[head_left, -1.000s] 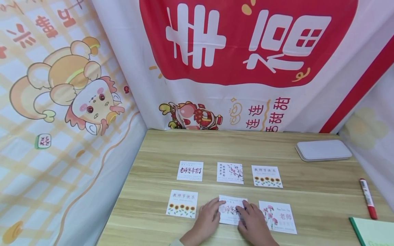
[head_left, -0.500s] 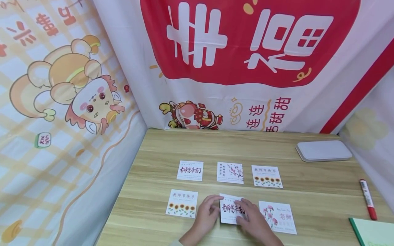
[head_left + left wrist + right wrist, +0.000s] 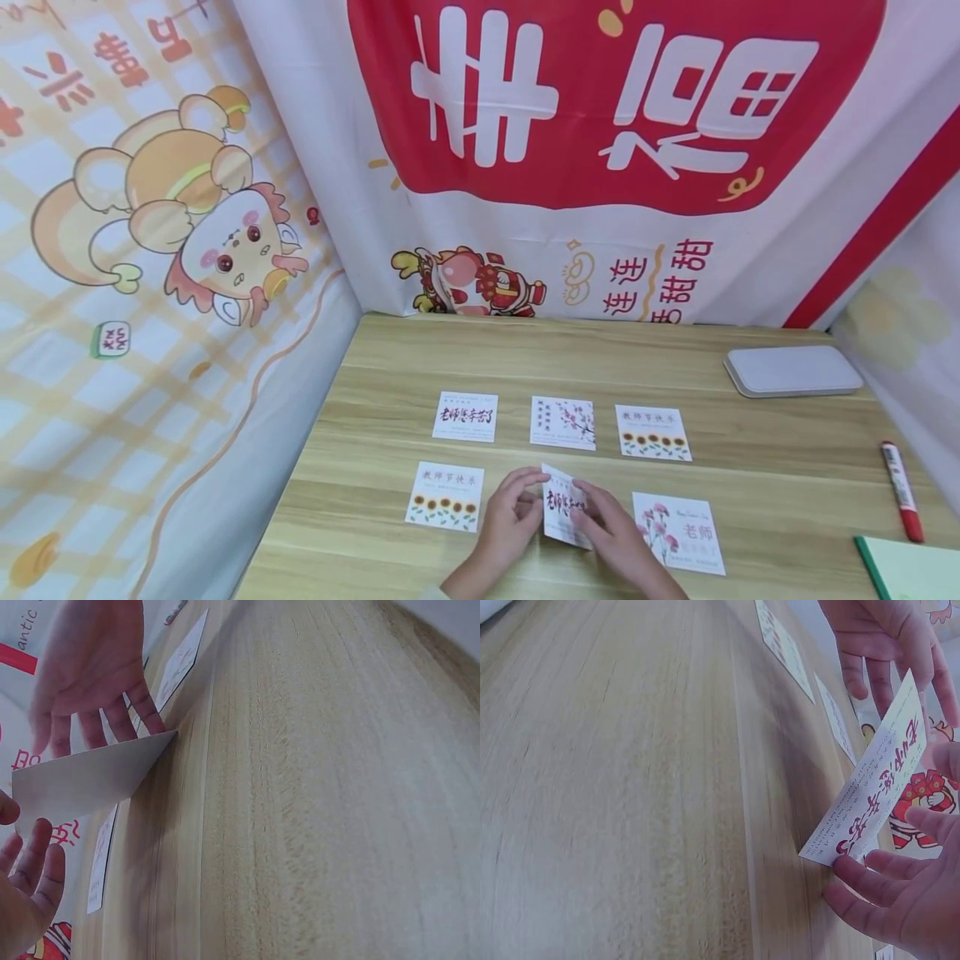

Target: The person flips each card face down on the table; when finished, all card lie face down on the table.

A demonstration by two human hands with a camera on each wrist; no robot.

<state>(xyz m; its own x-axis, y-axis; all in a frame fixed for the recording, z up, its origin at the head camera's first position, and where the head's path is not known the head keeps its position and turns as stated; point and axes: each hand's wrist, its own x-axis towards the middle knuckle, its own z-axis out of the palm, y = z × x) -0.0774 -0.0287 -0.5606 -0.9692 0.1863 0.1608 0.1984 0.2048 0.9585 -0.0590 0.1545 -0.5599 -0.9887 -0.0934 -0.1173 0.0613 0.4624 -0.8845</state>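
A square white greeting card [image 3: 561,505] with dark red brush lettering is tilted up off the table, its left side raised. My left hand [image 3: 512,515] holds it at the upper left corner, fingers bent. On its right side my right hand [image 3: 615,533] grips it, the thumb over the printed face. The left wrist view shows the card's plain back [image 3: 90,780], with the right hand's fingers beyond it. In the right wrist view, right fingertips touch the card's lower end [image 3: 836,851]. Beside the hands lie a sunflower card [image 3: 446,497] and a pink flower card [image 3: 686,537].
Behind the hands lie three more cards: a lettered one [image 3: 464,417], a blossom one [image 3: 562,422] and a sunflower one [image 3: 653,432]. A pale case [image 3: 793,371], a red-capped marker [image 3: 902,490] and a green-edged book [image 3: 911,571] are at the right. Printed cloths [image 3: 480,225] hang around the table.
The lettered card lay flat between both hands; its left side has since risen and it has turned toward the right hand. The other cards stay put.
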